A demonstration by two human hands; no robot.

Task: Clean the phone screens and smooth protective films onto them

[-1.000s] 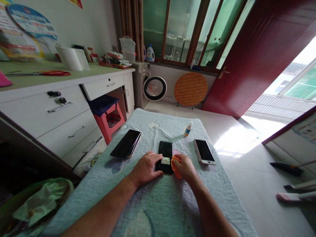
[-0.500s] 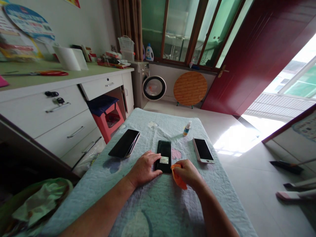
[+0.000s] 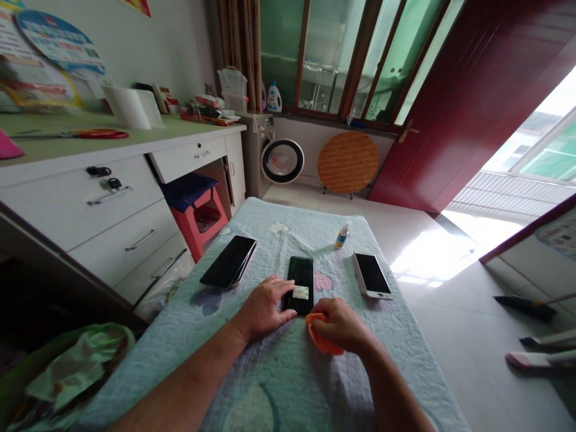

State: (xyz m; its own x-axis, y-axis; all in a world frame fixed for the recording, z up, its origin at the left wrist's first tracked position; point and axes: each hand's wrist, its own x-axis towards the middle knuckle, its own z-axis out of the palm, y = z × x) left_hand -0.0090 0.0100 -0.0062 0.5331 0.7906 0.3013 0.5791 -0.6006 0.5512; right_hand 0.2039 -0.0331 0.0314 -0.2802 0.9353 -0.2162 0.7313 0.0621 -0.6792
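A black phone (image 3: 301, 282) with a small white sticker lies in the middle of a pale blue quilted cloth (image 3: 270, 372). My left hand (image 3: 264, 308) rests flat against the phone's near left corner, fingers spread on it. My right hand (image 3: 338, 324) is closed on an orange cloth (image 3: 320, 341), just off the phone's near right corner.
A dark phone (image 3: 228, 269) lies to the left, a white-edged phone (image 3: 372, 275) to the right, a small spray bottle (image 3: 342, 235) beyond. White drawers (image 3: 112, 210) and a red stool (image 3: 198, 219) stand at left. A green bag (image 3: 67, 372) sits near left.
My right hand has drawn the orange cloth down and off the black phone's right edge, toward me. My left hand has stayed on the phone.
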